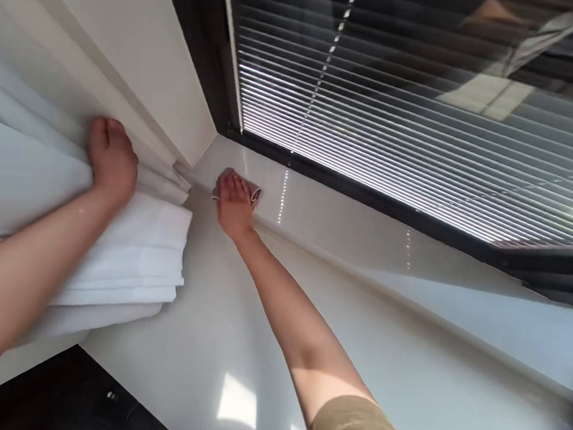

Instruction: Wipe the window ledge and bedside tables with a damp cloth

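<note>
My right hand [234, 204] lies flat, fingers together, pressing a small pinkish-grey cloth [254, 192] onto the glossy white window sill [345, 227] near its left corner. My left hand [112, 159] is closed around the folds of a white curtain [126, 261], holding the gathered fabric against the wall on the left. Most of the cloth is hidden under my right palm.
Horizontal blinds [400, 118] cover the window behind the sill, with a bead cord [324, 64] hanging down. A dark window frame [368, 195] borders the sill. A cream wall panel [144, 62] stands at left. Dark floor [74, 397] shows at the bottom left.
</note>
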{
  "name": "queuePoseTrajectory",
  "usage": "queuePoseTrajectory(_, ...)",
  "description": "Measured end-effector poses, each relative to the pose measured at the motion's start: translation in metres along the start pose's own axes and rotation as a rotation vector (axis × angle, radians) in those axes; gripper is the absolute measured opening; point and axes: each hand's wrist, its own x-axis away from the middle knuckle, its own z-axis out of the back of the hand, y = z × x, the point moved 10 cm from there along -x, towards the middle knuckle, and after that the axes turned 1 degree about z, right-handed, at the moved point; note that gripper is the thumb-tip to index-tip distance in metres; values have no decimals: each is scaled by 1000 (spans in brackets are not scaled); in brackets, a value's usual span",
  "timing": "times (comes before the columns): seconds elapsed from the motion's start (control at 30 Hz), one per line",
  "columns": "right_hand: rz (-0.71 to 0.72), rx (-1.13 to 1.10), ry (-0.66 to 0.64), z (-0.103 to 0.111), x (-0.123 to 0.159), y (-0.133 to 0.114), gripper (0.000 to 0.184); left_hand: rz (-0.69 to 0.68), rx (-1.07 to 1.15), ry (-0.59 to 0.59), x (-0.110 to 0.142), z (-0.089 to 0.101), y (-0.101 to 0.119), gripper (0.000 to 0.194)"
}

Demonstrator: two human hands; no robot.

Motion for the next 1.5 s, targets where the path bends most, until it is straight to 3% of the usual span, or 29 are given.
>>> queuePoseTrajectory(0.1,23,110,-124,-55,-37,-22,53,105,2,11,14,-12,-6,25)
queuePoseTrajectory(0.2,-15,142,-116,-75,-63,-21,55,149,-12,-90,23,-31,-2,30)
queuePoseTrajectory(0.47,-79,192,-44,-66,-122,21,51,158,154,-211,28,-53,-1,30)
queuePoseTrajectory(0.6,-51,225,-76,-54,-116,32,52,115,114,-269,30,-55,-7,33)
queuePoseTrajectory(0.7,-66,283,-57,-14,-74,56,53,103,73,-246,29,-53,-11,32)
queuePoseTrajectory(0.83,-178,417,15,85,35,128,53,168,27,-175,35,-52,-17,29)
queuePoseTrajectory(0.97,-397,531,233,188,142,207,58,200,3,-165,47,-58,-22,29)
queuePoseTrajectory(1.03,-555,572,346,208,165,222,60,191,5,-200,54,-65,-21,29)
queuePoseTrajectory(1.1,-635,579,380,194,154,206,58,197,3,-214,62,-69,-21,30)
queuePoseTrajectory(1.17,-583,537,297,151,111,165,54,198,-3,-217,70,-73,-17,29)
queuePoseTrajectory(1.27,-277,446,75,75,36,84,52,173,-47,-225,83,-79,-6,26)
queuePoseTrajectory(1.33,-168,391,-17,53,15,56,55,157,-92,-261,94,-87,0,28)
queuePoseTrajectory(1.4,-120,358,-67,58,23,57,56,127,-158,-338,109,-102,4,31)
queuePoseTrajectory(1.5,-186,375,-46,113,82,111,54,57,-259,-409,134,-125,6,33)
